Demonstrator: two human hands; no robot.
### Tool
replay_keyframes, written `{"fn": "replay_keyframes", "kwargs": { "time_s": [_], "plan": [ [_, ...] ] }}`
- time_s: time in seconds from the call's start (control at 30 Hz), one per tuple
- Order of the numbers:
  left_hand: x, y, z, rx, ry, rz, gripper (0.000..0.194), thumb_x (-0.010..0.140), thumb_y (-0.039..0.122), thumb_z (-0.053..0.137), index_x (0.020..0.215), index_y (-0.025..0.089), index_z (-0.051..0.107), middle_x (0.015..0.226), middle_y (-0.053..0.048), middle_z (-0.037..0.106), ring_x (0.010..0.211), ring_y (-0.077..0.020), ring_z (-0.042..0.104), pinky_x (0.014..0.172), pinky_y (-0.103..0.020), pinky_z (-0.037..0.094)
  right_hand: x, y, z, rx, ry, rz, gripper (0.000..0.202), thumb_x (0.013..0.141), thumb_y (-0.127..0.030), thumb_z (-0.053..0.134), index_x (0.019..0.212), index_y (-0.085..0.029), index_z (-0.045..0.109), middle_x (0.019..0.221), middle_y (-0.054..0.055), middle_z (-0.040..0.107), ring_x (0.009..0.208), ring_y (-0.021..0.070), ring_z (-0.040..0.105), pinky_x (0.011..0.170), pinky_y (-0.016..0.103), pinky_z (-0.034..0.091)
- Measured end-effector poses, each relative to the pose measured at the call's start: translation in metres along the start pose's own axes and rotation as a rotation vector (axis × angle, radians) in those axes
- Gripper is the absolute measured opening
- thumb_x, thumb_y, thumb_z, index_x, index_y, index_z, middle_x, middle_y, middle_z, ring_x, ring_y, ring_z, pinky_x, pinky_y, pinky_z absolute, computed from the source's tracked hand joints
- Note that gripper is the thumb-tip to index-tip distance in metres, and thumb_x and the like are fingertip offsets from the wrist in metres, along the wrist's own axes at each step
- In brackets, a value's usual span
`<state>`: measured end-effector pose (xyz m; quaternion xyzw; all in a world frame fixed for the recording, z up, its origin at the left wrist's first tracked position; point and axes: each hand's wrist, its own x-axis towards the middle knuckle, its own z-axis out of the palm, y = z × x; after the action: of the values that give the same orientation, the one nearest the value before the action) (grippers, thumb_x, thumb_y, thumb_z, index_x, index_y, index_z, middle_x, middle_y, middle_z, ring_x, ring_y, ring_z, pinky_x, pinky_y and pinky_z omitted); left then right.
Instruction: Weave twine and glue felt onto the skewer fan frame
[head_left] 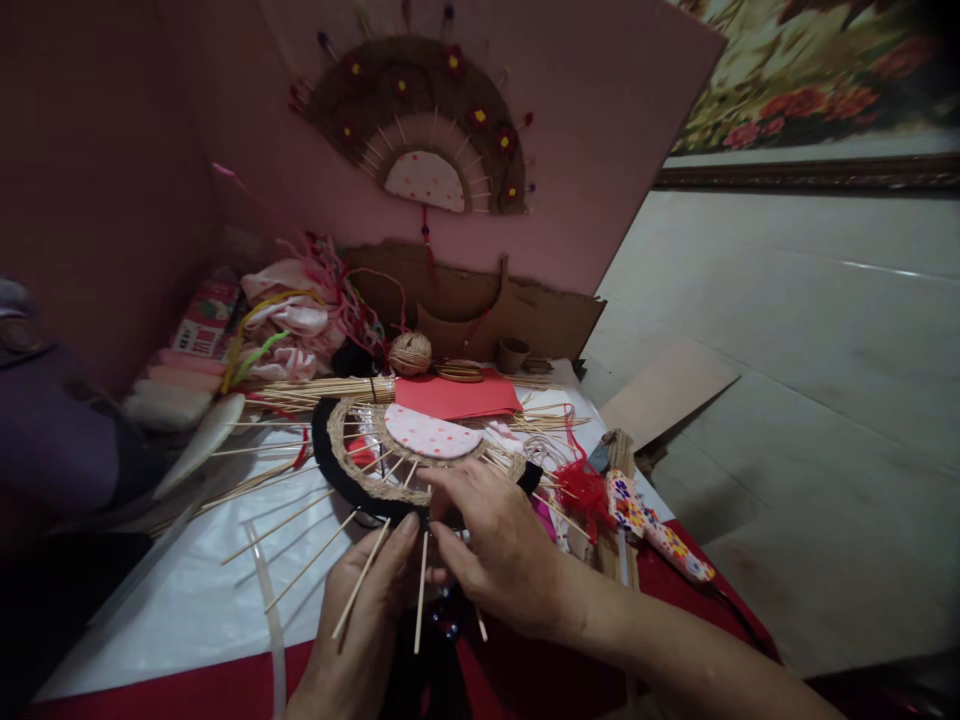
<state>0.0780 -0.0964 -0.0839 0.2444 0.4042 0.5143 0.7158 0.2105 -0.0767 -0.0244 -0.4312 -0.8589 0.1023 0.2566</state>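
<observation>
A half-round fan frame (pixel 345 478) of thin wooden sticks, with a black outer band, a twine-coloured inner band and a white, red-dotted half disc (pixel 433 432), lies upside down over the table, sticks pointing toward me. My left hand (pixel 367 600) grips the black band from below, its thumb pressed on the band between sticks. Over the right part of the frame is my right hand (pixel 502 545), index finger on the sticks below the half disc and thumb near the black band. Its other fingers are bent and partly hidden.
Behind the frame lie red paper (pixel 457 394), a twine ball (pixel 410 353) and bundled sticks (pixel 322 391). A glue gun (pixel 667 540) with flowered cover and red yarn (pixel 581 490) are at the right. A clear glue stick (pixel 266 600) lies at the front left. A finished fan (pixel 416 90) hangs behind.
</observation>
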Motion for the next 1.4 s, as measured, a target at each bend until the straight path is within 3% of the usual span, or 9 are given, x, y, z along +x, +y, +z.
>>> {"fn": "replay_keyframes", "kwargs": {
  "time_s": [0.17, 0.33, 0.57, 0.83, 1.07, 1.4],
  "plan": [
    [-0.007, 0.004, 0.003, -0.030, -0.021, 0.037, 0.035, 0.064, 0.037, 0.071, 0.091, 0.014, 0.067, 0.073, -0.007, 0.071, 0.059, -0.0192, 0.065, 0.050, -0.025, 0.048, 0.000, 0.000, 0.000, 0.032, 0.023, -0.011, 0.040, 0.077, -0.012, 0.050, 0.118, -0.013, 0.050, 0.098, 0.009, 0.058, 0.092, 0.0213, 0.047, 0.085, 0.038, 0.037],
    [-0.006, -0.004, 0.000, -0.017, 0.003, 0.005, 0.027, 0.069, 0.036, 0.068, 0.085, 0.015, 0.065, 0.065, -0.004, 0.068, 0.054, -0.0160, 0.063, 0.047, -0.023, 0.046, -0.001, 0.001, 0.001, 0.016, 0.005, 0.004, 0.041, 0.079, -0.013, 0.048, 0.120, -0.013, 0.049, 0.097, 0.010, 0.058, 0.091, 0.0218, 0.048, 0.083, 0.039, 0.038],
    [-0.003, -0.003, 0.004, -0.031, 0.023, 0.006, 0.035, 0.069, 0.037, 0.068, 0.096, 0.014, 0.064, 0.060, -0.002, 0.067, 0.052, -0.0154, 0.062, 0.045, -0.022, 0.045, -0.001, 0.001, -0.001, 0.030, 0.007, -0.025, 0.042, 0.080, -0.012, 0.045, 0.121, -0.013, 0.047, 0.097, 0.010, 0.058, 0.091, 0.0216, 0.048, 0.082, 0.040, 0.038],
    [0.004, -0.008, -0.003, -0.039, 0.046, -0.036, 0.030, 0.061, 0.038, 0.074, 0.077, 0.014, 0.067, 0.057, -0.003, 0.068, 0.046, -0.0159, 0.060, 0.042, -0.023, 0.045, 0.000, -0.001, 0.002, 0.000, 0.004, -0.016, 0.040, 0.081, -0.013, 0.047, 0.120, -0.013, 0.048, 0.095, 0.009, 0.058, 0.091, 0.0216, 0.048, 0.083, 0.040, 0.038],
    [0.008, -0.007, -0.002, -0.093, 0.049, -0.063, 0.032, 0.055, 0.030, 0.078, 0.082, 0.016, 0.067, 0.070, -0.005, 0.072, 0.056, -0.0198, 0.065, 0.047, -0.026, 0.050, -0.003, 0.001, -0.003, 0.056, 0.011, 0.024, 0.036, 0.083, -0.011, 0.042, 0.118, -0.016, 0.048, 0.100, 0.008, 0.058, 0.094, 0.0200, 0.050, 0.085, 0.038, 0.040],
    [0.000, -0.003, 0.002, -0.082, 0.020, -0.014, 0.033, 0.063, 0.031, 0.073, 0.092, 0.015, 0.067, 0.075, -0.007, 0.072, 0.065, -0.0212, 0.067, 0.048, -0.024, 0.049, -0.006, -0.002, -0.003, 0.096, 0.033, 0.039, 0.040, 0.079, -0.006, 0.045, 0.118, -0.014, 0.048, 0.099, 0.007, 0.058, 0.092, 0.0185, 0.051, 0.084, 0.035, 0.041]
  ]
}}
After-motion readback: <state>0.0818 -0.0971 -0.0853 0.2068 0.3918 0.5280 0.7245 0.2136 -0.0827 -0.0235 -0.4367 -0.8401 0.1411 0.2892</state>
